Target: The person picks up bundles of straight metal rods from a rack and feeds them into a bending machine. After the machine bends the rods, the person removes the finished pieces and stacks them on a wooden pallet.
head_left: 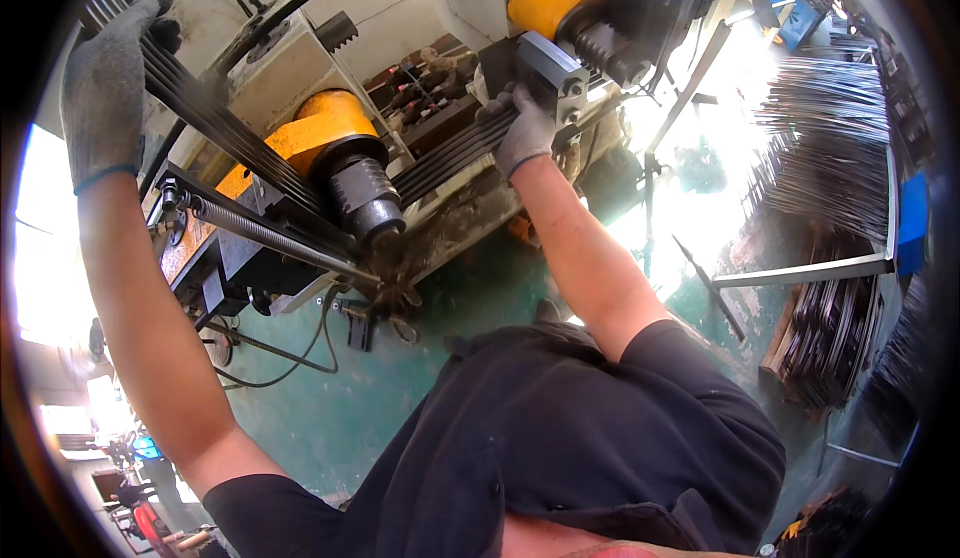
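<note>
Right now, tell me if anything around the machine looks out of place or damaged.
Nothing looks broken. Both gloved hands, left hand and right hand, grip a bundle of metal rods bent around the roller. The only untidy things are a loose cable trailing on the green floor and dark debris under the roller.

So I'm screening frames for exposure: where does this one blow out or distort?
Head view: glare whitens the floor right of the right hand and the left edge; the stacked rods smear at right; the fisheye rim is black, and the rod bundle looks bowed.
</note>
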The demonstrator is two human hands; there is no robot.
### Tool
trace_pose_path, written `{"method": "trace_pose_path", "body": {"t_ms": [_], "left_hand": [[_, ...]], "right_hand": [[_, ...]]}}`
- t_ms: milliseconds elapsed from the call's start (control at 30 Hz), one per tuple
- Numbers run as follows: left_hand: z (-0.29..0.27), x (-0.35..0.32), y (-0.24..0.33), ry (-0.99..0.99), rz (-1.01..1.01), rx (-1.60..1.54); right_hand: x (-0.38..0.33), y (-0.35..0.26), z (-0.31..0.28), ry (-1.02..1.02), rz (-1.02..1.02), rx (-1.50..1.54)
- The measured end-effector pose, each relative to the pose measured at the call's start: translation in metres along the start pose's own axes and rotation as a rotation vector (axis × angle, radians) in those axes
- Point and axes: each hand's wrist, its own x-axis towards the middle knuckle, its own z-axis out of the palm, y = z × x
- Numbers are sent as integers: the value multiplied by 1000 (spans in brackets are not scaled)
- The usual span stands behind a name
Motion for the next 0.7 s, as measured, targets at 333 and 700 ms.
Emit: {"method": "trace_pose_path", "body": {"t_ms": [333,700], "left_hand": [[0,-2,-2,18,6,-11],[-4,-37,-27,-131,-240,-183]], "right_hand": [[2,-1,-2,30,13,-36],[10,-6,-33,16,6,-88]]}}
